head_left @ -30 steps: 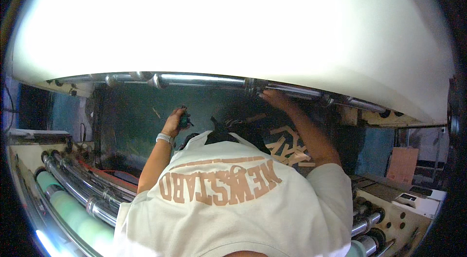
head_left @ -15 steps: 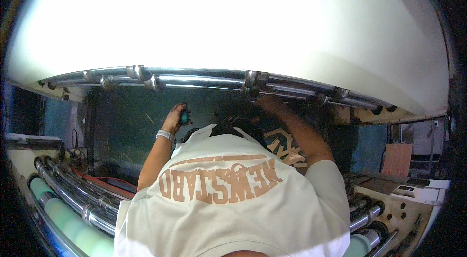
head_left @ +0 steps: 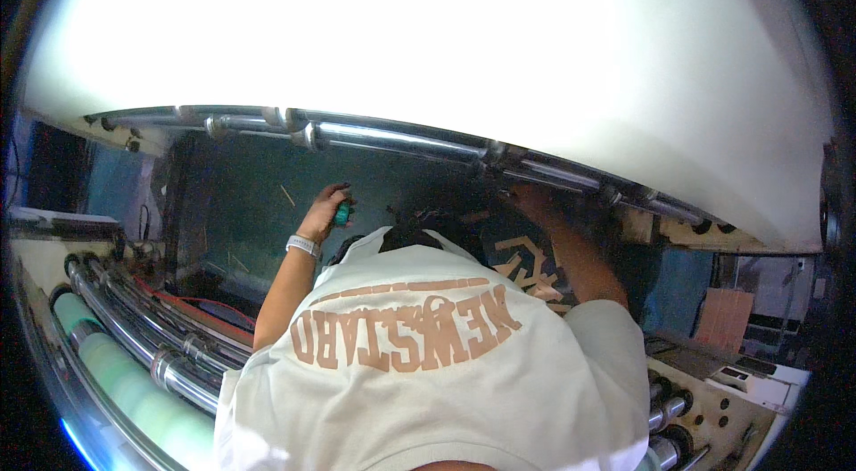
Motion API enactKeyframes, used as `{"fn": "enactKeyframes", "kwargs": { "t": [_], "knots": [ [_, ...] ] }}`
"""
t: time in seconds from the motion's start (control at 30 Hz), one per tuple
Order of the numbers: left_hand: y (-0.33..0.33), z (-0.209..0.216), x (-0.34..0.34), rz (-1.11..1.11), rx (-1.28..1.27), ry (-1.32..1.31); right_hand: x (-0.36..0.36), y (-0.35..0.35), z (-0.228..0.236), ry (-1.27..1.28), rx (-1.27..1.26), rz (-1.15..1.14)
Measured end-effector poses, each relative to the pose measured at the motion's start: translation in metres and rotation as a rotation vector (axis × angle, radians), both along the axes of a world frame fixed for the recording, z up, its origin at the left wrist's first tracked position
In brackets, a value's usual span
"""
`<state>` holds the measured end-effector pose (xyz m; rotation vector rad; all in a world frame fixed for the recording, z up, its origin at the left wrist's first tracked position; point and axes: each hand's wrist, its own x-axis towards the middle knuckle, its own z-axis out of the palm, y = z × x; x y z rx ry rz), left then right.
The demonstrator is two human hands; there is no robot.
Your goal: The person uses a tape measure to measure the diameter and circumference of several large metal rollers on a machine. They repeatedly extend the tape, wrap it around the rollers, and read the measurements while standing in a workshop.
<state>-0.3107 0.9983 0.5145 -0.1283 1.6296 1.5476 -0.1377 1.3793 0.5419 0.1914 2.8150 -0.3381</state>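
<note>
My left hand, with a white watch at its wrist, is closed around a small teal-green object whose kind I cannot make out. It hangs over the dark green floor, a little below the metal rollers. My right hand reaches into shadow just under the shiny roller bars, by a collar on them. Its fingers are too dark and blurred to show whether they hold anything.
A large white machine cover spans the far side. Cut brown cardboard scraps lie below my right forearm. More chrome rollers and a pale green cylinder run along the near left, with a red cable. A brown board stands at right.
The view has tilted, so the rollers now slope down to the right. My right arm appears farther right, still under the bars. My left hand keeps the teal-green object.
</note>
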Motion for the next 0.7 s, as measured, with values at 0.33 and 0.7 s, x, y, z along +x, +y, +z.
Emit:
{"fn": "enactKeyframes", "kwargs": {
  "t": [0.33, 0.7],
  "knots": [
    [0.018, 0.048, 0.001, -0.552, 0.145, 0.508, -0.062, -0.171, -0.007, 0.111, -0.989, -0.376],
    [-0.024, 0.069, -0.009, -0.727, 0.141, 0.813, -0.058, -0.265, 0.005, 0.247, -1.133, -0.612]
  ]
}}
